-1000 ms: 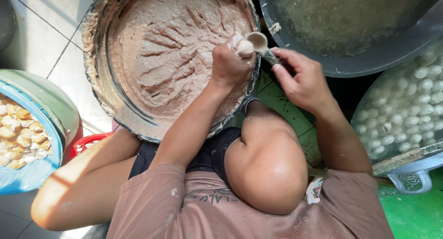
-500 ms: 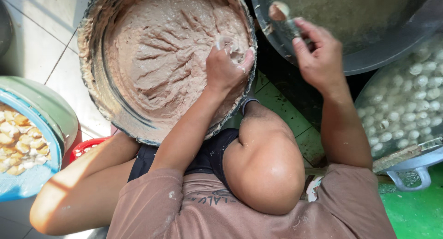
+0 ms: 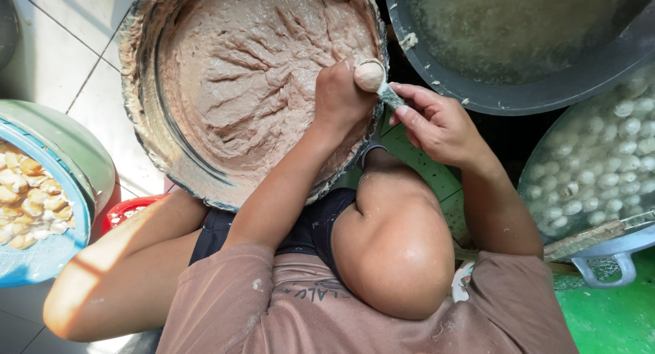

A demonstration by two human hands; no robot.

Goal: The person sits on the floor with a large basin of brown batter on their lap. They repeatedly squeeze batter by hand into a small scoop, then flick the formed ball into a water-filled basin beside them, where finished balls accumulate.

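Note:
A big round metal basin [image 3: 140, 115] holds thick pinkish-brown paste [image 3: 252, 74]. My left hand [image 3: 341, 98] is closed in a fist at the basin's right rim, squeezing paste so that a smooth ball [image 3: 369, 74] bulges out at its top. My right hand [image 3: 437, 125] holds a small metal spoon [image 3: 389, 94], and the spoon's bowl sits against the ball.
A dark wok [image 3: 518, 94] of cloudy liquid lies at the upper right. Below it, a grey pot [image 3: 600, 258] holds several white balls in water. A blue basket [image 3: 41, 258] of fried pieces stands at the left on a tiled floor. My knees fill the foreground.
My right hand carried the spoon out over the dark wok and has come back to my left fist. A fresh ball has been squeezed out of the fist.

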